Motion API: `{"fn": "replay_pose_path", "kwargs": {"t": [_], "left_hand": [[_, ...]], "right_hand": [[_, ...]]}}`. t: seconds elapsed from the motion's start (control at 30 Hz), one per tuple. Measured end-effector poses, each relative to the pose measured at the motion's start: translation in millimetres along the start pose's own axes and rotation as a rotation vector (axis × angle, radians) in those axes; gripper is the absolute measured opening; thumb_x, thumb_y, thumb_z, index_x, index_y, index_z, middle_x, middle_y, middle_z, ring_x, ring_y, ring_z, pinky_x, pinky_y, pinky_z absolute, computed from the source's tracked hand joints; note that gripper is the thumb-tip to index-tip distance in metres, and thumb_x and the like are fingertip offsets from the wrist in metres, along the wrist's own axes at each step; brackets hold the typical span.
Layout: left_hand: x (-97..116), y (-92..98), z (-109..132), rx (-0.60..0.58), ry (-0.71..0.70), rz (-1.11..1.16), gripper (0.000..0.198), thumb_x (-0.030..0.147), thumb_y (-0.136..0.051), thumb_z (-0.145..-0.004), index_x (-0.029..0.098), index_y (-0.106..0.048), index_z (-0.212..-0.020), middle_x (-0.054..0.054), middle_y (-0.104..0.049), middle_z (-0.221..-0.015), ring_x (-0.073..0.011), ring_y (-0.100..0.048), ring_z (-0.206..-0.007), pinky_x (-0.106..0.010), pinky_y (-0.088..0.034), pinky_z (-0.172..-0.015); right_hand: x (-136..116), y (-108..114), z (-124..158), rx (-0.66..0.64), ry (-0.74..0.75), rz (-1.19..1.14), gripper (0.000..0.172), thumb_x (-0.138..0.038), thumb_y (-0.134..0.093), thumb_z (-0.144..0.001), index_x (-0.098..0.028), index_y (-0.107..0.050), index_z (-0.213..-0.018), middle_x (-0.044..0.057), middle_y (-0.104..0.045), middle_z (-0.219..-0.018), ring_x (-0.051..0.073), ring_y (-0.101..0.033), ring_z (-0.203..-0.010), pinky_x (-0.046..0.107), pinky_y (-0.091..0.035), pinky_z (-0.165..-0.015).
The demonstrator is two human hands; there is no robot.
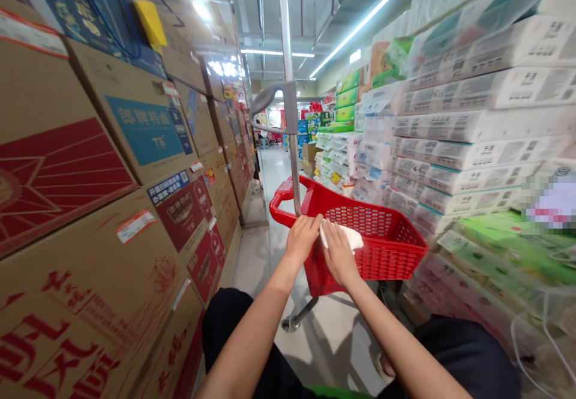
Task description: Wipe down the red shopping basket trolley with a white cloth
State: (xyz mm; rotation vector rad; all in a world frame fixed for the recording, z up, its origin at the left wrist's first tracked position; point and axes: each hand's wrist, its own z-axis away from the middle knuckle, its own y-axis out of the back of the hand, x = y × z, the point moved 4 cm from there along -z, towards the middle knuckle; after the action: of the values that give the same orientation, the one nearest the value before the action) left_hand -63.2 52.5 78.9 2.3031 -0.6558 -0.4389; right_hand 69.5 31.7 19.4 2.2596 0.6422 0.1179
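Cloth point(355, 238) at basket rim point(393, 244), aisle point(271, 168) (narrow) beyond

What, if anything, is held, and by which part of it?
The right grip holds a white cloth by its middle against the red basket; the left grip rests on the basket's rim.

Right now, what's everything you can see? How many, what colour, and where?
Shopping trolley: 1, red, middle
Pole: 1, silver, above the trolley
Handle: 1, grey, on the pole
Cloth: 1, white, against the trolley
Cardboard cartons: many, brown, stacked left
Wrapped packs: many, white and green, stacked right
Light strips: several, white, overhead
Tag: 1, yellow, upper left
Floor: 1, pale, below
Knees: 2, dark-trousered, bottom
Left hand: 1, bare, on the trolley
Right hand: 1, bare, on the cloth
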Motion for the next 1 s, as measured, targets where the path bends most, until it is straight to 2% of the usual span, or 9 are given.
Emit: {"fn": "replay_pose_path", "kwargs": {"t": [0.07,0.17,0.3,0.37,0.47,0.6,0.77,0.87,1.0], "left_hand": [[-2,0.1,2,0.004,0.015,-0.007,0.038,0.019,-0.054,-0.097,0.017,-0.050,-0.134,-0.009,-0.067,-0.106,-0.0233,-0.062,-0.103,-0.039,-0.046,-0.101],[-4,0.3,6,-0.003,0.026,-0.006,0.042,0.021,-0.059,-0.094,0.018,-0.049,-0.135,-0.009,-0.066,-0.111,-0.0243,-0.061,-0.108,-0.040,-0.045,-0.104],[-3,0.9,8,0.001,0.056,-0.010,0.049,0.025,-0.067,-0.090,0.018,-0.048,-0.135,-0.009,-0.065,-0.113,-0.0254,-0.060,-0.111,-0.040,-0.043,-0.106],[0,0.7,7,0.001,0.058,-0.008,0.049,0.026,-0.069,-0.089,0.017,-0.049,-0.133,-0.009,-0.065,-0.110,-0.0256,-0.059,-0.109,-0.040,-0.044,-0.105],[6,0.1,5,0.007,0.046,0.008,0.046,0.023,-0.067,-0.090,0.016,-0.050,-0.132,-0.009,-0.065,-0.109,-0.0252,-0.060,-0.107,-0.040,-0.045,-0.103],[7,0.0,4,0.014,0.059,0.024,0.037,0.016,-0.054,-0.095,0.017,-0.051,-0.132,-0.009,-0.067,-0.108,-0.0248,-0.062,-0.105,-0.042,-0.046,-0.102],[-2,5.1,15,-0.004,0.011,0.059,0.039,0.021,-0.058,-0.094,0.021,-0.052,-0.133,-0.010,-0.063,-0.130,-0.0238,-0.057,-0.124,-0.043,-0.043,-0.112],[-7,13.0,28,0.037,0.031,0.034,0.037,0.021,-0.054,-0.097,0.024,-0.054,-0.133,-0.009,-0.048,-0.151,-0.0238,-0.044,-0.141,-0.046,-0.035,-0.119],[-15,22.9,42,0.118,0.257,-0.008,0.054,0.030,-0.059,-0.094,0.024,-0.044,-0.146,-0.013,-0.017,-0.166,-0.0366,-0.011,-0.154,-0.064,-0.025,-0.119]], "right_hand": [[-8,1,-5,-0.024,0.057,-0.043,0.076,-0.011,-0.034,-0.092,-0.021,-0.002,-0.161,0.006,-0.021,-0.166,0.023,-0.016,-0.153,0.050,-0.025,-0.123],[13,9,6,-0.059,0.108,-0.043,0.077,-0.010,-0.036,-0.092,-0.024,-0.004,-0.161,0.005,-0.024,-0.165,0.022,-0.020,-0.152,0.049,-0.027,-0.123],[57,19,27,-0.039,-0.001,0.041,0.073,-0.011,-0.039,-0.092,-0.023,-0.017,-0.160,0.007,-0.036,-0.160,0.023,-0.031,-0.148,0.050,-0.032,-0.121],[61,20,27,-0.034,-0.065,0.063,0.067,-0.014,-0.040,-0.093,-0.020,-0.027,-0.158,0.009,-0.043,-0.156,0.024,-0.036,-0.146,0.050,-0.033,-0.120],[36,16,14,-0.028,-0.073,0.018,0.063,-0.015,-0.039,-0.093,-0.017,-0.033,-0.156,0.011,-0.046,-0.154,0.025,-0.039,-0.144,0.050,-0.033,-0.120],[0,14,-6,-0.027,0.027,-0.113,0.068,-0.014,-0.038,-0.092,-0.018,-0.025,-0.158,0.008,-0.038,-0.159,0.022,-0.032,-0.148,0.048,-0.031,-0.122],[11,29,-15,-0.134,0.020,-0.152,0.062,-0.016,-0.037,-0.093,-0.024,-0.035,-0.155,0.005,-0.045,-0.154,0.020,-0.043,-0.142,0.045,-0.038,-0.118],[13,35,-22,-0.202,-0.051,-0.114,0.056,-0.020,-0.039,-0.095,-0.025,-0.043,-0.150,0.006,-0.048,-0.152,0.023,-0.051,-0.136,0.043,-0.046,-0.110],[-15,27,-33,-0.202,0.044,-0.130,0.056,-0.020,-0.038,-0.095,-0.019,-0.042,-0.151,0.010,-0.047,-0.153,0.025,-0.047,-0.139,0.045,-0.043,-0.114]]}}
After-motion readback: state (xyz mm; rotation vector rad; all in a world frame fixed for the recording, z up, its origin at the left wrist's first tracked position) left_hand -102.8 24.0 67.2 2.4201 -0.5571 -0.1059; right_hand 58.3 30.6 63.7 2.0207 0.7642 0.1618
